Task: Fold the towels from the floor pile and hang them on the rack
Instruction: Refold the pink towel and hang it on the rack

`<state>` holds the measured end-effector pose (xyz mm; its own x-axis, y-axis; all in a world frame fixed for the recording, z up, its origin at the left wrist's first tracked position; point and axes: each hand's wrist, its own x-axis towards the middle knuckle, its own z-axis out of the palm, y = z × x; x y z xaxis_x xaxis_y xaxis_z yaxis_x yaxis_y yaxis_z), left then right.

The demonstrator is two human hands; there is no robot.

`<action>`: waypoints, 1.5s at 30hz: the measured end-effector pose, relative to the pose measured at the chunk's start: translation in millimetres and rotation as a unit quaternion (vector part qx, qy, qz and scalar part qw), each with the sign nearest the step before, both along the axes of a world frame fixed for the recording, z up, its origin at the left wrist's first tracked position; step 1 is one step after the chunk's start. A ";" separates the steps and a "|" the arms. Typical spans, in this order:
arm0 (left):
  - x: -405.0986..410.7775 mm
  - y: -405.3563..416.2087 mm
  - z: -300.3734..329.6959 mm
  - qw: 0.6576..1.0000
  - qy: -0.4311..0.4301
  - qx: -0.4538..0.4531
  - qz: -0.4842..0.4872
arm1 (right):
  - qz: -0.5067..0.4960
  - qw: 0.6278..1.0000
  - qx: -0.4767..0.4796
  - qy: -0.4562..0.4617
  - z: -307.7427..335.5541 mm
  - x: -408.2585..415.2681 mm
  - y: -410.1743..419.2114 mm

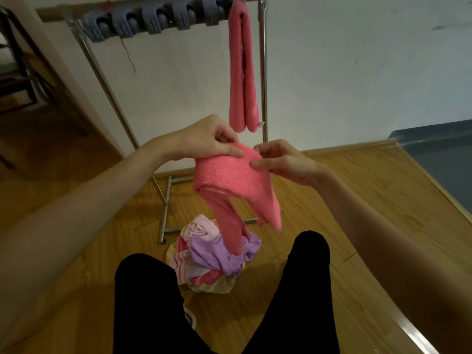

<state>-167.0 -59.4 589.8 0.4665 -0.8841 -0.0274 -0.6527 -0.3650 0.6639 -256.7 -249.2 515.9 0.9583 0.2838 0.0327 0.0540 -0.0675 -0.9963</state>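
Note:
A pink towel point(231, 182) hangs folded in the air in front of me, its ends drooping toward the floor. My left hand point(209, 140) pinches its top edge from the left, and my right hand point(278, 159) pinches the same edge from the right. Below lies the floor pile point(212, 259) of purple, pink and striped towels. On the metal rack point(263, 72) at the upper middle hangs another folded pink towel point(241, 67), draped over the top bar.
Grey clips point(153, 20) line the rack's top bar on the left. The rack's base bars point(166, 205) lie on the wooden floor behind the pile. My legs in black point(309, 290) stand either side of the pile. White wall behind; a doorway opens at far left.

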 end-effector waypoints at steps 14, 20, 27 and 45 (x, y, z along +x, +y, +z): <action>53.0 19.7 1.4 0.975 0.216 -0.047 0.021 | -0.233 0.970 -0.064 -0.036 21.1 35.9 -74.0; 86.4 -7.3 39.4 0.998 -0.003 0.062 0.032 | -0.123 0.887 -0.392 -0.210 73.7 75.0 -85.6; 125.8 -51.1 92.4 0.983 -0.097 0.154 -0.003 | -0.096 0.769 -0.611 -0.162 118.5 122.7 -103.8; 208.5 -119.3 169.0 0.845 -0.496 -0.024 0.196 | -0.402 0.649 -0.583 -0.278 219.3 220.5 -138.3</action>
<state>41.6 -178.7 758.8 0.4966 -0.6447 0.5812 -0.7318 -0.6711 -0.1191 -36.2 -387.5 735.2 0.7440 -0.1580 0.6492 -0.1354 -0.9871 -0.0850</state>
